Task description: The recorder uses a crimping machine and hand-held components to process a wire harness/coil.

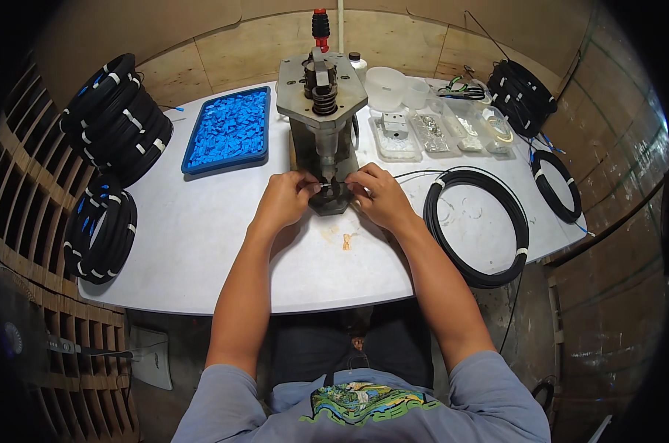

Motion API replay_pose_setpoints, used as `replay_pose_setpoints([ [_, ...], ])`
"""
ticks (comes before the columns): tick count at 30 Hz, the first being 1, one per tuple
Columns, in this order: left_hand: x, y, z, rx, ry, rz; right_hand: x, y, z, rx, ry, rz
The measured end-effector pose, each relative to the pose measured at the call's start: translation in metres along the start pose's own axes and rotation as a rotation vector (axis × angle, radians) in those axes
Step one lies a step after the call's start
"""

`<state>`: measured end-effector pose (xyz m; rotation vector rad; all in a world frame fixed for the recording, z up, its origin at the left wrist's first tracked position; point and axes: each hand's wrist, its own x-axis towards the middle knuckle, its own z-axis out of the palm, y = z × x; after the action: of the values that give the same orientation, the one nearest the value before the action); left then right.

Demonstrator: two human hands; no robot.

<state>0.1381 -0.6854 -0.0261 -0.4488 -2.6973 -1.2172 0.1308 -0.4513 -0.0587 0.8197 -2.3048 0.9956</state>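
"Where is the thin black cable?"

"Its working end lies between the two hands, low at the front of the tall grey metal bench press. From the right hand it runs off to the right, over the table"

"How are the hands placed?"

"Close to each other but apart, one on either side of the press. The right one pinches the cable between thumb and fingertips. The left hand has its thumb and fingers drawn together on a small pale piece, too tiny to identify"

"And just around them?"

"A large round coil of black cable, tied with white bands, lies to the right of the right forearm. Left of the press stands a shallow rectangular blue plastic tray, filled with small bright-blue pieces. All of it rests on a white-topped table"

"Farther out?"

"Behind the right hand are clear plastic boxes of small parts, with a grey metal block in one and a translucent white round tub behind. Stacked black coils with white ties rise at the far left, and another black stack stands at the right rear"
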Motion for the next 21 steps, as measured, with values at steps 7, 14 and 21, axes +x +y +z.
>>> replay_pose_setpoints([
  [7, 0.0009, -0.004, 0.0005, -0.006, 0.0, 0.005, 0.0015, -0.0016, 0.0023, -0.009, 0.005, 0.005],
  [14, 0.0, 0.0006, -0.0002, -0.006, -0.005, -0.023, 0.0016, -0.0046, 0.0004, -0.072, -0.004, -0.018],
  [21, -0.0003, -0.0035, 0.0019, -0.032, -0.004, -0.035, -0.0003, -0.0061, -0.0007, -0.063, -0.012, -0.012],
])
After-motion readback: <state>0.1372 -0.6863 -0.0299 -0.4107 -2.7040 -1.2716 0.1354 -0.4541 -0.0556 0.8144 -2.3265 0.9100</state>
